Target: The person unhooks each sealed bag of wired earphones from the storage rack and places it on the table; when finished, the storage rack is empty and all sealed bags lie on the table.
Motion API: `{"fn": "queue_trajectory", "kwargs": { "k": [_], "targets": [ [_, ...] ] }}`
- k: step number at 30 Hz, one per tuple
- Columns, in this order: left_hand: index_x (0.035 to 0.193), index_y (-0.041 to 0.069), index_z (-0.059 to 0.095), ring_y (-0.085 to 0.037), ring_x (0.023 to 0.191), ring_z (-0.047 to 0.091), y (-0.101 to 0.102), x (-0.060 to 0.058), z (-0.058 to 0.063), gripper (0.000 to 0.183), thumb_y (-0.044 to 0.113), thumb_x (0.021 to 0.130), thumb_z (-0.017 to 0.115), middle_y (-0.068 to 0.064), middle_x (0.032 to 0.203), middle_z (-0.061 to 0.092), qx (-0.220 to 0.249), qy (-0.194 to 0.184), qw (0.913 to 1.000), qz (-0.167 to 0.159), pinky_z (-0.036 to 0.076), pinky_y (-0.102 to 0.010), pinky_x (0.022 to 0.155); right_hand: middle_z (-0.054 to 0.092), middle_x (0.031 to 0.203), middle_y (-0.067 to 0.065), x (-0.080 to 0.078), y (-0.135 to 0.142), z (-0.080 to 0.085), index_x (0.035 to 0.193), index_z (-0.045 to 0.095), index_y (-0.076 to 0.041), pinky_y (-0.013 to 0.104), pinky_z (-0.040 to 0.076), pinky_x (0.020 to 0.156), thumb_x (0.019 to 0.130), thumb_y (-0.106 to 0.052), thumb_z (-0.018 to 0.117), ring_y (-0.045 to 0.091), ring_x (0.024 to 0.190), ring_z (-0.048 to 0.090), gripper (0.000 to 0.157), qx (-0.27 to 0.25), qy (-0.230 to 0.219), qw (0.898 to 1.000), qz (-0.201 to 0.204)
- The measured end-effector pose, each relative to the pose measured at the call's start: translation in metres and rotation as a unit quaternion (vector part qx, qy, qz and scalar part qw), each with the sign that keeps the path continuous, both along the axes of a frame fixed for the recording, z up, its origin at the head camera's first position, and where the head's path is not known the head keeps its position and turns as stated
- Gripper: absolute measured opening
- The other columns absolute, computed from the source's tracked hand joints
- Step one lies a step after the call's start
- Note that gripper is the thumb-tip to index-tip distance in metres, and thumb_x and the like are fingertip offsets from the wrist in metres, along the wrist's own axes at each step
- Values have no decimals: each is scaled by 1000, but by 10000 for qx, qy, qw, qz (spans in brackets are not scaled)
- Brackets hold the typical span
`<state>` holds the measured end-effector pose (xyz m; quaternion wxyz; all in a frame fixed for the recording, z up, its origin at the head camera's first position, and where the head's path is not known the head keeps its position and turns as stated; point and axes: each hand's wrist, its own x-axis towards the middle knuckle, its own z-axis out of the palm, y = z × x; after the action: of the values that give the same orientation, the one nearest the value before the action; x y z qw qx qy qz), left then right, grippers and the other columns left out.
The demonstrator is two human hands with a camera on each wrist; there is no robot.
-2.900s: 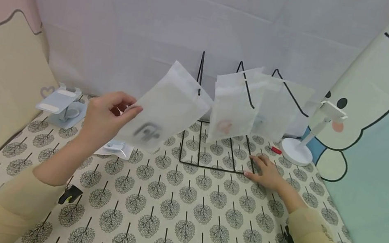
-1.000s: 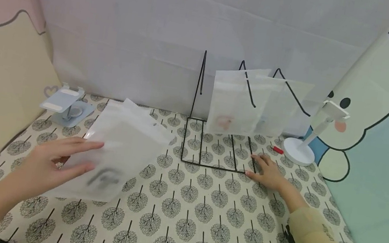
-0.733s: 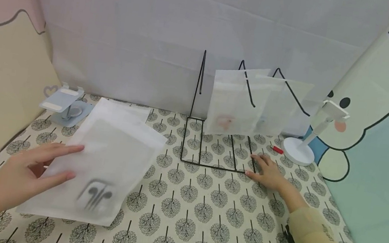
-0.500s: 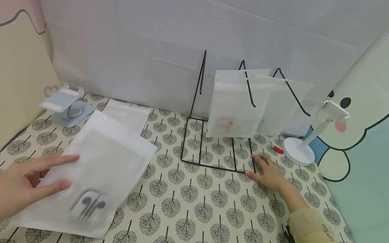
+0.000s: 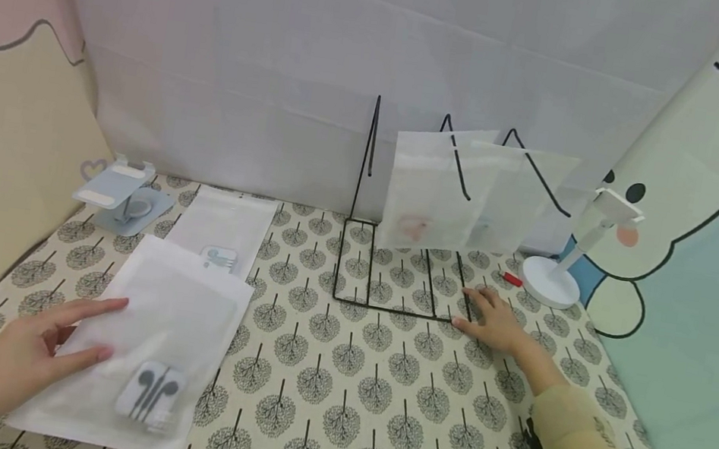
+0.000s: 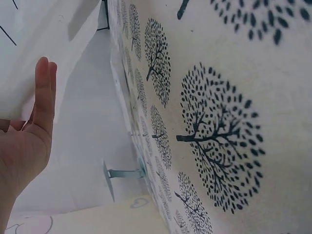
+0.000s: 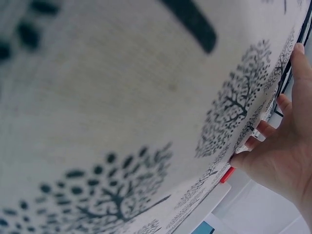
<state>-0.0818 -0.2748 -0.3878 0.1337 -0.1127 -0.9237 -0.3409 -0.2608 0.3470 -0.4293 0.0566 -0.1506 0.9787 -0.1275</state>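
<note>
My left hand (image 5: 39, 341) grips the left edge of a frosted white pouch (image 5: 149, 295), low over the table's left front. Earphones in a white case (image 5: 149, 392) show through its lower part; in the left wrist view the fingers (image 6: 45, 92) stand extended beside the pouch. A second frosted pouch (image 5: 229, 218) lies behind, partly covered. My right hand (image 5: 493, 324) rests at the front right corner of a black wire rack (image 5: 382, 310), fingers spread and touching its base. Two frosted pouches hang on the rack, one with a reddish item (image 5: 414, 226) inside.
A light-blue folding stand (image 5: 128, 200) stands at the back left. To the right of the rack are a white round-based phone stand (image 5: 550, 282) and a small red object (image 5: 512, 279). A tree-print cloth (image 5: 307, 401) covers the table.
My left hand has carried the earphone pouch from beside the rack down and left to the table's left front, overlapping the second pouch. The right hand has stayed at the rack.
</note>
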Motion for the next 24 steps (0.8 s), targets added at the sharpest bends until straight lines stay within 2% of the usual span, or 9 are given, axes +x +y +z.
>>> {"fn": "queue_trajectory", "kwargs": {
  "k": [5,7,12,14,17,19,21,24],
  "targets": [
    [131,22,57,23,102,34,-9,-5,-11,65,17,71,82,33,121,44,-221,87,9996,-166,33,4,75,21,147,32,1,1,-2,146,29,-6,75,24,98,90,-48,57,59,129,23,75,-44,-24,10000,-6],
    [131,20,57,22,104,34,-13,-6,-14,69,15,68,83,27,119,46,-247,117,9992,-275,32,5,77,21,147,32,1,1,-3,146,29,-6,75,23,98,91,-47,57,59,129,22,75,-72,-37,10000,-10],
    [135,18,53,21,101,34,-24,-11,-24,78,15,64,86,24,119,44,-403,-35,9982,-438,35,2,74,21,147,32,1,1,-4,146,29,-6,75,21,99,91,-48,57,59,129,21,75,-106,-46,9999,11],
    [138,18,49,22,100,34,-28,-14,-26,84,17,62,86,16,127,47,-495,-199,9972,-526,39,-1,71,21,146,32,0,1,-4,146,29,-5,75,22,99,91,-48,57,59,129,22,75,-115,-31,9999,38],
    [144,17,38,17,96,43,-32,-19,-26,95,21,62,86,-12,136,48,-618,-574,9936,-752,47,-11,65,22,146,32,0,1,-3,146,29,-6,75,22,99,90,-48,58,60,128,23,75,-115,-23,9999,17],
    [147,16,31,11,91,50,-35,-24,-24,101,24,62,85,-28,132,46,-704,-840,9896,-928,51,-18,61,21,147,32,-1,1,-3,146,29,-6,75,22,98,90,-48,58,59,128,22,76,-111,-12,9999,-6],
    [149,16,25,7,84,54,-37,-28,-23,104,26,65,84,-32,126,49,-716,-1157,9843,-1122,51,-21,59,21,148,31,-2,2,-3,146,29,-7,76,22,98,90,-49,58,59,129,22,76,-97,-18,9999,-33],
    [151,14,20,5,78,53,-42,-34,-22,104,30,68,82,-27,110,56,-721,-1533,9751,-1428,49,-21,59,20,148,31,-2,2,-3,147,29,-7,76,22,98,90,-49,57,59,129,21,76,-94,-51,9999,-37]
  ]
}}
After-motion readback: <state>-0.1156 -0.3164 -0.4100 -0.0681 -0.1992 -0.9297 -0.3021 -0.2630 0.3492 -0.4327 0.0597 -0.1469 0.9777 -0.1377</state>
